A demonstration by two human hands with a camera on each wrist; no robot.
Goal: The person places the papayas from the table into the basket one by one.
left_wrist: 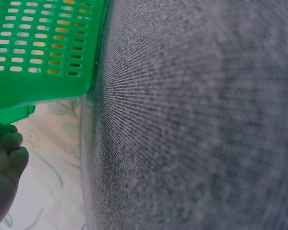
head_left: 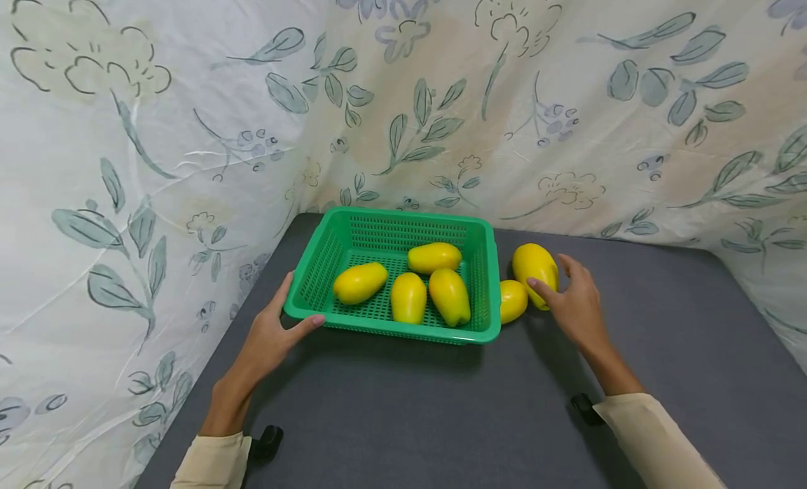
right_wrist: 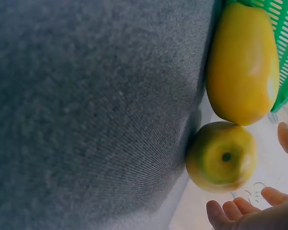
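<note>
A green plastic basket [head_left: 403, 335] holds several yellow mango-like fruits [head_left: 361, 284]. My left hand [head_left: 267, 338] grips its front left corner, thumb along the front rim and fingers at the left side. In the left wrist view, curled fingers [left_wrist: 9, 148] show close by the basket's rim [left_wrist: 43, 91]. Two more such fruits lie outside, to the basket's right: a smaller-looking one [head_left: 513, 301] close by its wall and a larger one [head_left: 534, 270] beside that. My right hand [head_left: 575, 303] is spread at the larger fruit, thumb and fingers apart around its right side.
The dark grey tabletop [head_left: 403, 412] runs under everything. A floral cloth [head_left: 441, 111] hangs behind the table and along its left side. A black wrist strap piece [head_left: 586, 408] shows by the right sleeve, another [head_left: 267, 443] by the left.
</note>
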